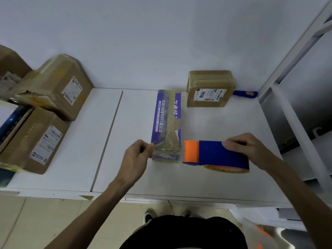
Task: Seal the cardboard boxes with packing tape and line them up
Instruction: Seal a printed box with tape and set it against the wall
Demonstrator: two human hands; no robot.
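A long purple box (pixel 166 123) with tape along its top lies lengthwise in the middle of the white table (pixel 75 150). My left hand (pixel 137 157) pinches the tape at the box's near left corner. My right hand (pixel 248 150) grips a blue and orange tape dispenser (pixel 215 153), which sits on the table just right of the box's near end, with a yellow tape roll under it. A small taped brown box (pixel 209 88) with a label stands at the back right against the wall.
Several brown labelled cartons (pixel 53 87) are stacked at the table's left side, one (pixel 34 141) near the front edge. A blue-handled tool (pixel 245 94) lies by the wall at the back right. A white metal rack (pixel 296 114) borders the right. My shoes show below the table edge.
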